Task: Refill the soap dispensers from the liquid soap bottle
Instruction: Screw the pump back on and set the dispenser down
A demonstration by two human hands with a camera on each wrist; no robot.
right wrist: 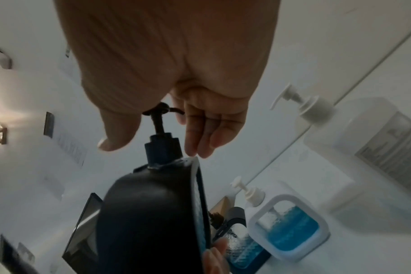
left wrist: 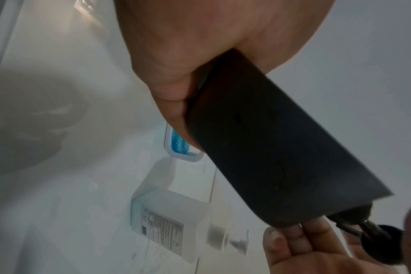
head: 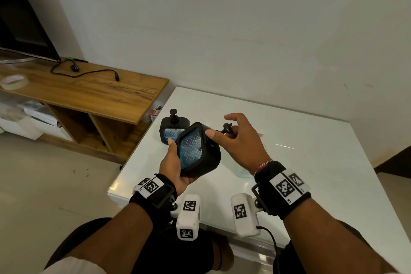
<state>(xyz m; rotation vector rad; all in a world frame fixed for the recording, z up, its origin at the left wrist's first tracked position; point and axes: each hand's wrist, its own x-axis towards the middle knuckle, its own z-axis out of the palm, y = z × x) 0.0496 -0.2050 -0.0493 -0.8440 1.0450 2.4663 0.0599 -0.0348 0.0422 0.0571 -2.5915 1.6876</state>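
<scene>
Two hands busy | left hand (head: 175, 167) grip holds black dispenser (head: 200, 151) | right hand (head: 242, 140) grip on its pump (head: 227, 128)

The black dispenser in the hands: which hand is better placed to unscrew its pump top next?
The right hand. Its fingers already sit around the pump top of the black dispenser, while the left hand grips the body from below and is needed to steady it.
</scene>
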